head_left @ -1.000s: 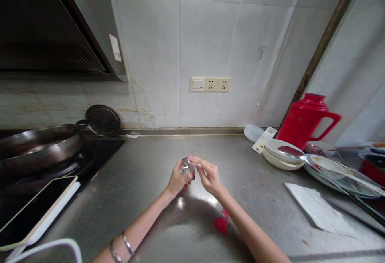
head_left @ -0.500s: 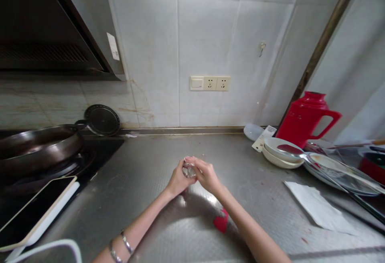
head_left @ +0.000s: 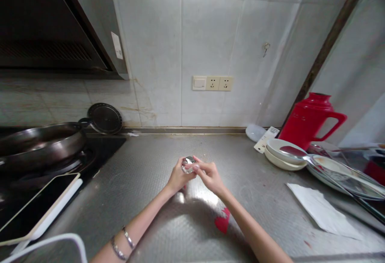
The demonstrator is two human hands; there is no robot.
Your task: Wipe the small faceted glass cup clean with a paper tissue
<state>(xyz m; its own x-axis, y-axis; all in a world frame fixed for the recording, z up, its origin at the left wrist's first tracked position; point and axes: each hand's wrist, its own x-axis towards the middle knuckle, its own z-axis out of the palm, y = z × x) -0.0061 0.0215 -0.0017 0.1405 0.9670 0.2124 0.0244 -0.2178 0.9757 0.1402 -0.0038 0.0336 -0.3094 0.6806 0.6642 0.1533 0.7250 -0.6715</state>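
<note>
Both hands meet above the middle of the steel counter point(head_left: 150, 162). My left hand point(head_left: 177, 177) is closed around a small, shiny, silvery round object point(head_left: 189, 163), whose exact kind I cannot make out. From the right, my right hand point(head_left: 209, 174) reaches over, with its thumb and fingers pinched at the object's near side. Parts of the object are hidden behind the fingers. Two silver bracelets point(head_left: 122, 243) circle the left forearm.
On the left stand a pan point(head_left: 45, 146) on the stove and a phone point(head_left: 39, 207) beside a white cable point(head_left: 72, 237). To the right are a red thermos point(head_left: 303, 118), stacked bowls point(head_left: 285, 164), plates with utensils, and a white paper napkin point(head_left: 321, 209). Sockets point(head_left: 219, 83) sit on the wall.
My right fingers have slid from the object's far top down to its near side, baring more of its shiny top. The whole view has shifted slightly.
</note>
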